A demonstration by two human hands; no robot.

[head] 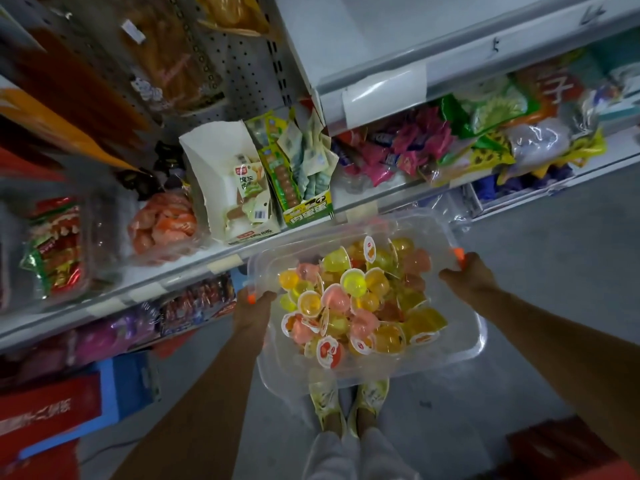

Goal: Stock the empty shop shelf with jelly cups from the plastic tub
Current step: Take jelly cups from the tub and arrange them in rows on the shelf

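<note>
Gripping the clear rectangular plastic tub (pixel 457 348) at opposite ends, the left hand (pixel 254 306) and right hand (pixel 471 275) curl their fingers over its rim. Small yellow, orange and pink jelly cups (pixel 353 299) lie inside it, below the empty white shelf (pixel 346 39).

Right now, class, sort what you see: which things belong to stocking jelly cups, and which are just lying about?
Job in hand: plastic tub; jelly cups; empty upper shelf; left hand and right hand, both gripping the tub's rim.

Lying about: white snack carton; bag of orange snacks; pink-wrapped sweets; red box, low on the left.
</note>
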